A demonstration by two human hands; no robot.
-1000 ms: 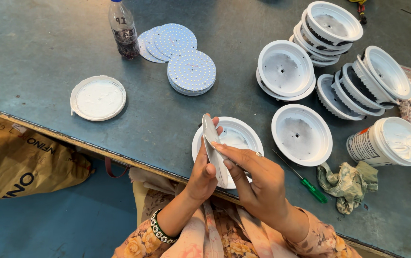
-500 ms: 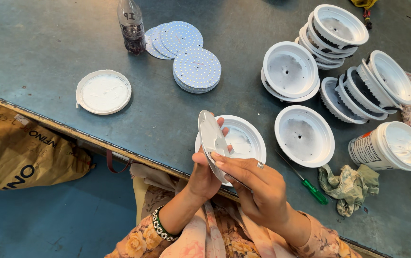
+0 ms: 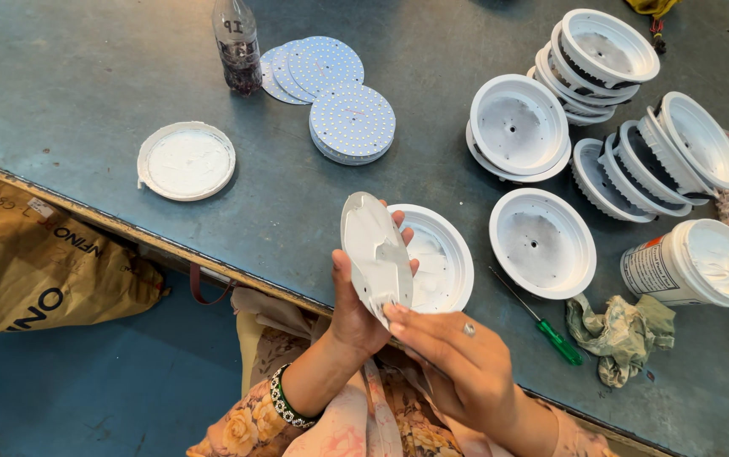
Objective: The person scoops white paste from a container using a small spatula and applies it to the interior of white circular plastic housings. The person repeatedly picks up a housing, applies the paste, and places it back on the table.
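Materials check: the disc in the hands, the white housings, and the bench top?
Disc, held by left hand and right hand: likely thin metal, matte white coating, with a pale smear on its face. Housings: look like moulded white plastic or coated metal, slightly glossy; unclear which. Bench top: grey sheet metal by its dull scuffed sheen.

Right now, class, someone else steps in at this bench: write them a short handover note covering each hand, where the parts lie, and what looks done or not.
Left hand: grips the round white disc from behind, held on edge above the table edge.
Right hand: fingers touch the disc's lower rim.
Directly behind it: an open white housing on the grey table.
Done: disc coated with white paste.
Not done: disc is not seated in any housing.
Nearby: more housings, LED boards, paste tub, green screwdriver.
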